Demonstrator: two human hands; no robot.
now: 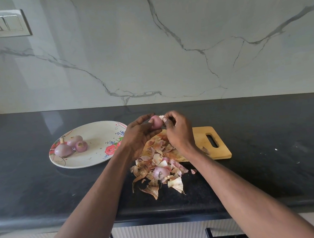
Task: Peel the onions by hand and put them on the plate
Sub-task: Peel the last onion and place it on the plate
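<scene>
While the left hand (137, 133) cups the small pink onion (156, 122) in curled fingers above the far edge of the cutting board (202, 143), the right hand (178, 130) pinches a pale scrap of skin (161, 117) at the onion's top end. It looks light, firm and slick once bared, so a cradling hold around its middle should suit it, while the papery skin will likely tear and is best nipped at a loose edge. Three peeled onions (71, 146) lie at the plate's (99, 160) left side, and peelings (157, 172) heap near the desk's (44, 185) front edge.
</scene>
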